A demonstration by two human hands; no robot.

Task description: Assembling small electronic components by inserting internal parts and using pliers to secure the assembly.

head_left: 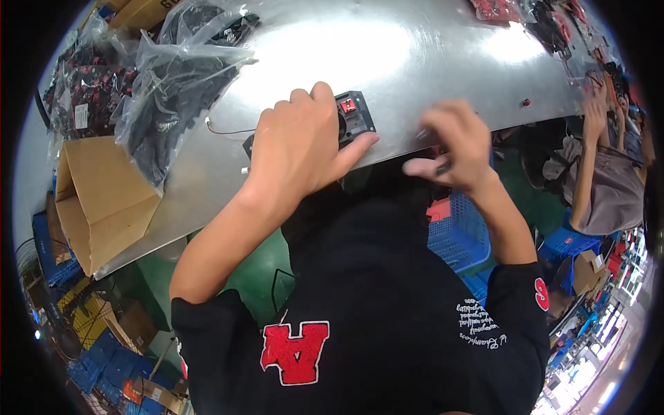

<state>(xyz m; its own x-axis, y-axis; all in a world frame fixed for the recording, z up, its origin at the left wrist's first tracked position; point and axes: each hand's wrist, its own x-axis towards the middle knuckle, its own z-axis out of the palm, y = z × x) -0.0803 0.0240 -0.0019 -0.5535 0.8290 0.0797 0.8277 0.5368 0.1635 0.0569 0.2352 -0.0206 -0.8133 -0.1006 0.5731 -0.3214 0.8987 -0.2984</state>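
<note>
Metal worktop (432, 83) bears a black housing (357, 123), long axis running roughly left-right; left hand (294, 142) grips it from above. Right hand (462, 145), farther, is right of it, half-curled, blurred; contents undetermined.

2 own hands (294, 138) (462, 146), 1 blk unit (358, 122)

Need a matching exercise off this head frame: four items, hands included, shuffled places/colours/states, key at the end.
Column one
1. left hand
2. right hand
3. cardboard box
4. plastic basket

Column two
A. blue, lower than the tabletop
B. on the black part
C. blurred, apart from the black part
D. brown, by the tabletop's left end

Pairs: 1-B, 2-C, 3-D, 4-A
</note>
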